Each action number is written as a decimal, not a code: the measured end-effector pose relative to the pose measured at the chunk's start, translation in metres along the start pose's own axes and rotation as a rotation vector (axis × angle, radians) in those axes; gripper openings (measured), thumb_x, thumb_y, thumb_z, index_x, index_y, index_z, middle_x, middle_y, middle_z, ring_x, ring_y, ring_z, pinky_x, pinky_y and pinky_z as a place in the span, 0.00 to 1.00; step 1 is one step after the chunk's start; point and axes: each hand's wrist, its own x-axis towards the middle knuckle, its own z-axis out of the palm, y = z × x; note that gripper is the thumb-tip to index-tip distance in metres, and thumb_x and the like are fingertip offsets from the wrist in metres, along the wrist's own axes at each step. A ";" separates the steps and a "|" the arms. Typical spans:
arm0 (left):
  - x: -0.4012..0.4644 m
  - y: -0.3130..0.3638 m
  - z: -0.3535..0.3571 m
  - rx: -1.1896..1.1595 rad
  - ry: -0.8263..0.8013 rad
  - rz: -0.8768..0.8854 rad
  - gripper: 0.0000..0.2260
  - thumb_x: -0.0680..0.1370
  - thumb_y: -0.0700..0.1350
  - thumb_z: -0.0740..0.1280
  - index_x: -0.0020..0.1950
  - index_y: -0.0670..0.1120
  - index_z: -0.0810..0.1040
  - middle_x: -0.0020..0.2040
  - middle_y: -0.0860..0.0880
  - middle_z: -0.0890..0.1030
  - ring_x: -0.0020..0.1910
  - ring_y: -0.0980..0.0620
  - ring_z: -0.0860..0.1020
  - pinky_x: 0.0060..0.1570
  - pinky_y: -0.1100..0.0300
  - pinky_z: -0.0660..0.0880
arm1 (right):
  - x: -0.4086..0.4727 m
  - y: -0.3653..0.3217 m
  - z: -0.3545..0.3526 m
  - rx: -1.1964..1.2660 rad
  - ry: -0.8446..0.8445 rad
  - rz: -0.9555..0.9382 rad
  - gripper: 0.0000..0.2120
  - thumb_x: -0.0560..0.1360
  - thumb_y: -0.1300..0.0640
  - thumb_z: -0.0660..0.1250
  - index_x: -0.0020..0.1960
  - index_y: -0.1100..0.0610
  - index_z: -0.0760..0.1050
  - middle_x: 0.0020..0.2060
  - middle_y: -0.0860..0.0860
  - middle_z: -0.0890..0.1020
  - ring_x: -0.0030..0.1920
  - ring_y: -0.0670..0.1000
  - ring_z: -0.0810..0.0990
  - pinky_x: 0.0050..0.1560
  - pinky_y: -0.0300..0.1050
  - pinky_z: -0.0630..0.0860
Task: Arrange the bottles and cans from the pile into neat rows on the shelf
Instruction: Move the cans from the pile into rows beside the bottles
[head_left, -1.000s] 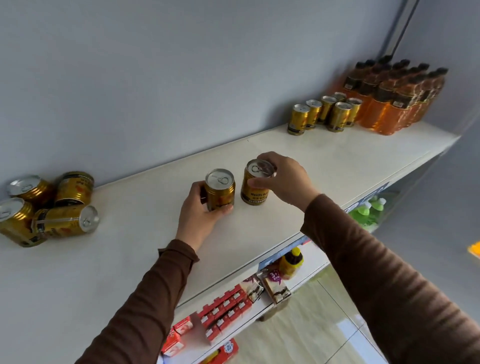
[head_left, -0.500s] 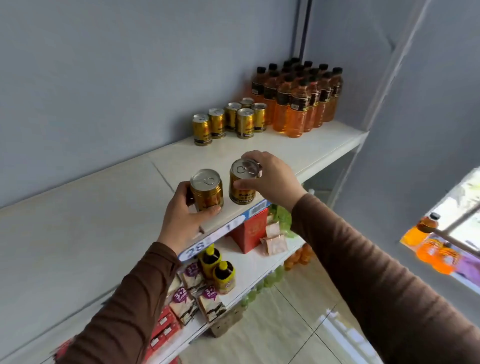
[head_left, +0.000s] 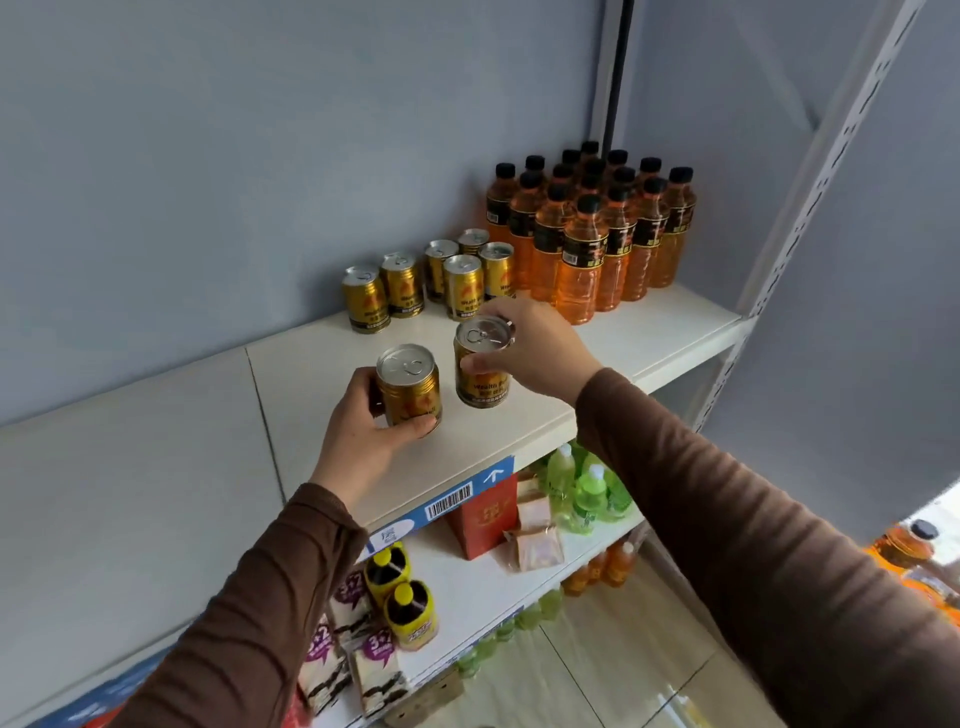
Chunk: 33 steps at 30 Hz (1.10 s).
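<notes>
Two gold drink cans are in transit along the top shelf (head_left: 649, 332), each carried upright in its own hand. The left hand (head_left: 363, 426) wraps its fingers and thumb round the body of the nearer can (head_left: 410, 389), which sits just above the shelf's front edge; whether its base touches the board cannot be told. The right hand (head_left: 530, 343) pinches the farther can (head_left: 480, 364) from above by its rim, thumb on the side wall, and that can stands just beside the first, on the side toward the standing cans.

The landmark is the group of six gold cans (head_left: 431, 280) already upright against the wall. Measured from it, both carried cans are in front and a little toward the shelf's near edge, the right-hand one nearly reaching the group's front pair. Just beyond the group, packed close, is a block of orange bottles with black caps (head_left: 592, 234).

The step in hand looks like delivery: bringing two more cans to extend the rows. The next move probably calls for setting each can down flush with the existing lines, the right-hand can first since it is closest, without knocking the front pair. The pile itself is out of view here.
</notes>
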 end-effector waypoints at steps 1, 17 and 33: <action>0.010 -0.003 0.002 -0.003 0.004 -0.004 0.27 0.63 0.52 0.82 0.57 0.59 0.72 0.54 0.61 0.79 0.55 0.61 0.77 0.51 0.64 0.73 | 0.011 0.003 0.001 -0.012 -0.010 -0.006 0.29 0.68 0.43 0.76 0.65 0.52 0.74 0.56 0.49 0.80 0.54 0.51 0.77 0.54 0.50 0.78; 0.113 -0.036 0.011 -0.019 0.152 -0.170 0.30 0.65 0.47 0.82 0.62 0.52 0.71 0.60 0.52 0.80 0.58 0.52 0.78 0.57 0.57 0.74 | 0.172 0.004 0.029 -0.266 -0.202 -0.151 0.26 0.69 0.43 0.74 0.62 0.55 0.75 0.51 0.52 0.81 0.49 0.54 0.79 0.49 0.50 0.79; 0.141 -0.039 0.007 0.027 0.239 -0.243 0.38 0.58 0.60 0.80 0.64 0.53 0.69 0.60 0.53 0.79 0.59 0.52 0.79 0.62 0.49 0.76 | 0.235 0.008 0.048 -0.463 -0.311 -0.322 0.25 0.69 0.37 0.71 0.55 0.57 0.78 0.49 0.53 0.81 0.50 0.55 0.79 0.43 0.46 0.73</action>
